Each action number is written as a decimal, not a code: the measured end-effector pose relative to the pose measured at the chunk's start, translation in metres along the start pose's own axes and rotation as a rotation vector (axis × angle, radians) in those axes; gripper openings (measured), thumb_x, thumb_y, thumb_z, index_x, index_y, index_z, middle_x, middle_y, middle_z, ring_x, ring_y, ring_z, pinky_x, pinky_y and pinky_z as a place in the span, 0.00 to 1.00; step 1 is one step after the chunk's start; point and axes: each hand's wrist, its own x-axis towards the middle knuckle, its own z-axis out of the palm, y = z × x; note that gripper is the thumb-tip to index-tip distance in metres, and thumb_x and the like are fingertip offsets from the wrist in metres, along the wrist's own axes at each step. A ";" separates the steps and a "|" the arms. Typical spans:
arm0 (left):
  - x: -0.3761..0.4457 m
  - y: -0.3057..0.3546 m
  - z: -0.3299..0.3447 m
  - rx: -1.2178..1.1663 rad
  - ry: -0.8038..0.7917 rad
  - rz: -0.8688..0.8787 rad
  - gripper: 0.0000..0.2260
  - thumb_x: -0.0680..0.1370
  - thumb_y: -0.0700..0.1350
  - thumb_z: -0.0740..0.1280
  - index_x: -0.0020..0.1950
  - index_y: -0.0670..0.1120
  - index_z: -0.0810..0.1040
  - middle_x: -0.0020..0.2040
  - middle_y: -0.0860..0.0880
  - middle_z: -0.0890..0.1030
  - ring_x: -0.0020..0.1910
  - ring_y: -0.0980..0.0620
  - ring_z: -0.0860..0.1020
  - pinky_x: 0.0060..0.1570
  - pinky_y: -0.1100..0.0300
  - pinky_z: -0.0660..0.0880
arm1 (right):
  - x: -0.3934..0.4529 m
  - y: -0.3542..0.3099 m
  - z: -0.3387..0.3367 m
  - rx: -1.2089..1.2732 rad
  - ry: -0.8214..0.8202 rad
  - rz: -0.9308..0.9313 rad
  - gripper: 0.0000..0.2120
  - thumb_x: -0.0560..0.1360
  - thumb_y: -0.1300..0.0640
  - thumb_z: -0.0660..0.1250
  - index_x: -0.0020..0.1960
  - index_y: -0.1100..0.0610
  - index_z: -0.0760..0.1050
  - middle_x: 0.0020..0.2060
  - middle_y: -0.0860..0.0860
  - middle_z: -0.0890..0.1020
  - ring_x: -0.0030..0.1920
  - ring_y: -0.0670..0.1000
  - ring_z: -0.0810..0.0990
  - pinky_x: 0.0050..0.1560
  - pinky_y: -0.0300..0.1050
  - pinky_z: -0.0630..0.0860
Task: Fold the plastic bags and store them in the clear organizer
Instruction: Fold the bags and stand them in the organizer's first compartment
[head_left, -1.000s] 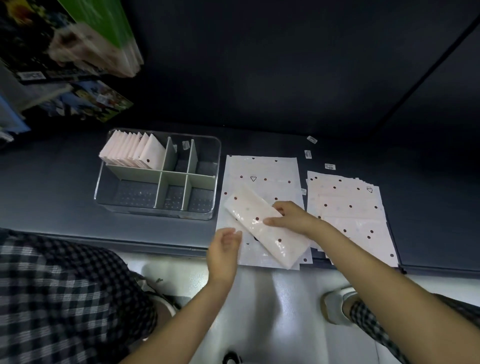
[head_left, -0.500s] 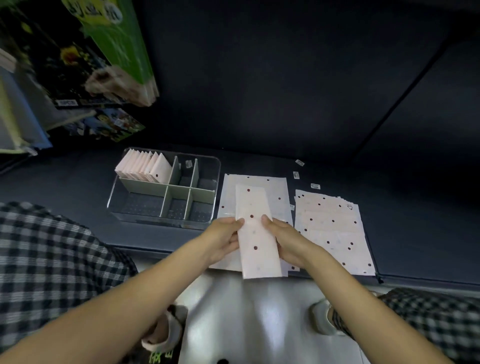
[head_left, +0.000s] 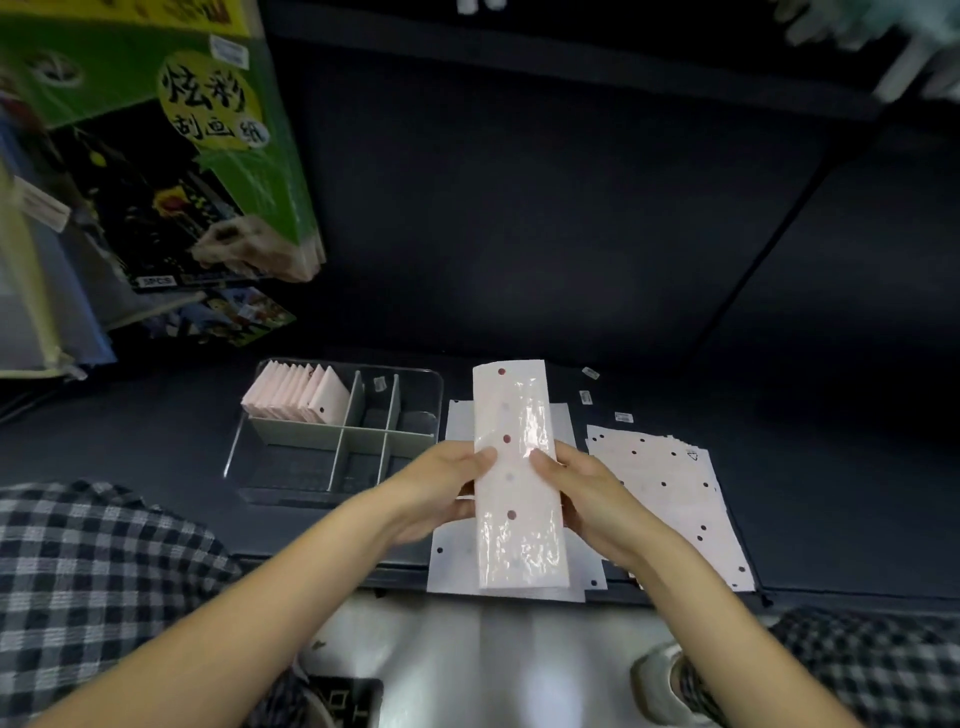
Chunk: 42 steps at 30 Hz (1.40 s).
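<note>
I hold the long folded pink dotted plastic bag (head_left: 517, 483) lifted above the dark shelf (head_left: 156, 447), my left hand (head_left: 441, 493) and right hand (head_left: 587, 493) pinching its side edges, just right of the clear divided organizer (head_left: 337, 431).

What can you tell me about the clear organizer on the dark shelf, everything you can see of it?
The clear organizer is a shallow rectangular tray of transparent plastic with rounded corners, split by pale green dividers into several compartments. It sits flat on the dark shelf, left of the flat bags. Its far-left compartment holds a row of folded pink bags standing on edge; a small label shows in a far middle compartment. The other compartments look empty. Neither of the hands touches it.
</note>
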 end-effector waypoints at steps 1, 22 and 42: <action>0.000 0.003 -0.005 0.010 0.007 0.020 0.12 0.81 0.45 0.59 0.48 0.46 0.82 0.48 0.49 0.85 0.47 0.54 0.82 0.45 0.60 0.79 | 0.002 -0.002 0.001 0.003 0.021 -0.023 0.12 0.79 0.53 0.62 0.60 0.52 0.76 0.53 0.51 0.84 0.54 0.52 0.82 0.48 0.42 0.79; 0.001 0.016 -0.024 -0.016 0.022 0.168 0.06 0.78 0.35 0.64 0.49 0.41 0.80 0.44 0.44 0.84 0.39 0.50 0.82 0.34 0.62 0.78 | 0.008 -0.007 -0.002 0.183 0.051 -0.114 0.09 0.75 0.65 0.65 0.53 0.60 0.81 0.51 0.58 0.84 0.51 0.53 0.83 0.46 0.41 0.79; -0.005 0.009 -0.022 0.772 0.101 0.508 0.08 0.78 0.48 0.65 0.42 0.51 0.81 0.37 0.53 0.81 0.38 0.57 0.77 0.42 0.60 0.73 | 0.009 -0.010 0.025 -0.645 0.062 -0.239 0.11 0.76 0.53 0.67 0.43 0.36 0.76 0.36 0.35 0.81 0.39 0.37 0.78 0.41 0.34 0.74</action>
